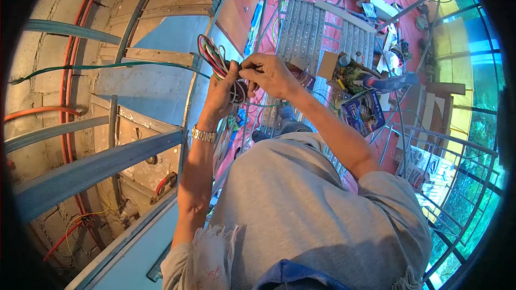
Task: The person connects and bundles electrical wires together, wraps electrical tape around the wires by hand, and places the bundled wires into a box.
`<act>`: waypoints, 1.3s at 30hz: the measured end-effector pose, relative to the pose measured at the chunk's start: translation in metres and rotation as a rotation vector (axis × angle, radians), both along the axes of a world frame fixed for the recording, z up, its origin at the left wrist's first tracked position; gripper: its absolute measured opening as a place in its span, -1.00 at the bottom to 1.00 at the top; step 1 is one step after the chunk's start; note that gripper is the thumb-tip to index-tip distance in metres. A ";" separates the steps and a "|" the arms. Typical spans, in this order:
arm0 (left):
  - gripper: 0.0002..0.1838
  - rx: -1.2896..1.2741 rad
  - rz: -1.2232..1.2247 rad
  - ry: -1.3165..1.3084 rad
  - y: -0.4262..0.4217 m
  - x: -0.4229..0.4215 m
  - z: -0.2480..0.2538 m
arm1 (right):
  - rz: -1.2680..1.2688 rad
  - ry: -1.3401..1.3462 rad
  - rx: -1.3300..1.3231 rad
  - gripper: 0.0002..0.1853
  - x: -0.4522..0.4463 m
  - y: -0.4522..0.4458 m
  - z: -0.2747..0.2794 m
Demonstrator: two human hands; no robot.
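Observation:
My left hand (pixel 219 95), with a metal watch (pixel 204 133) on the wrist, is closed around a looped bundle of electrical wires (pixel 210 56) in red, green, white and black. Loops stick up above the fist, and more wire hangs below it. Right beside it, my right hand (pixel 270 77) has its fingers pinched together close to the bundle. What lies between those fingertips is too small to make out. A green cable (pixel 107 66) stretches from the far left, past the metal framing, toward my left hand.
Metal studs (pixel 97 167) and a block wall with orange conduits (pixel 68 102) stand at left. Below is a perforated metal scaffold platform (pixel 301 29), bearing an open cardboard box (pixel 329 66) and a blue printed box (pixel 363 113). Scaffold rails (pixel 451 153) run along the right. People are at the far top.

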State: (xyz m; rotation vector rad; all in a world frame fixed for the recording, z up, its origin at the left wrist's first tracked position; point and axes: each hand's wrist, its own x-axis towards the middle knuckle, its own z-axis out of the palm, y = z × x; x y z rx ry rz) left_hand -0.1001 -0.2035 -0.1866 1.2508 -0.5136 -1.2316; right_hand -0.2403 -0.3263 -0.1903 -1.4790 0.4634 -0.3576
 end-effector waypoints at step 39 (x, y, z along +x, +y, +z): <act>-0.42 -0.167 0.625 0.497 -0.040 0.026 -0.023 | -0.064 0.015 0.602 -0.71 -0.042 0.081 -0.111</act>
